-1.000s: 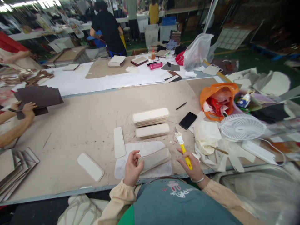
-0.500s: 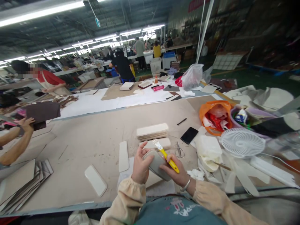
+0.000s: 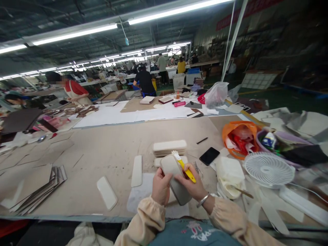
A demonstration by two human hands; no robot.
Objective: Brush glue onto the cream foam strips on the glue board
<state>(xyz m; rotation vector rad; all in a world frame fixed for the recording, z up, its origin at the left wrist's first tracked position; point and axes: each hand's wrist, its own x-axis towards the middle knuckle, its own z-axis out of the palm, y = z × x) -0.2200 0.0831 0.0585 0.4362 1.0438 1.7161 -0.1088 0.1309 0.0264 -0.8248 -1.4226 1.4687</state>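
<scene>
A grey rounded rectangular panel (image 3: 176, 181) is held tilted in front of my body. My left hand (image 3: 161, 186) grips its left edge, thumb on the face. My right hand (image 3: 193, 184) closes round a yellow-handled brush (image 3: 189, 173), bristles up, while its thumb presses on the panel too. Just beyond stands a stack of cream rounded panels (image 3: 169, 147). Two single cream panels lie to the left, one upright-lying panel (image 3: 136, 171) and one slanted panel (image 3: 107, 193). Scissors (image 3: 198, 169) are partly hidden behind my right hand.
To the right are a phone (image 3: 209, 156), a dark pen (image 3: 202, 140), a white tub (image 3: 230, 174) with a stick, a white fan (image 3: 269, 167) and an orange bag (image 3: 239, 138). Flat boards (image 3: 38, 188) pile up at left. Co-workers stand farther back.
The panel has turned more upright, its lower end now nearer my body, and my left fingers have closed on its edge. The view has shifted; the co-worker's hands at left are out of sight.
</scene>
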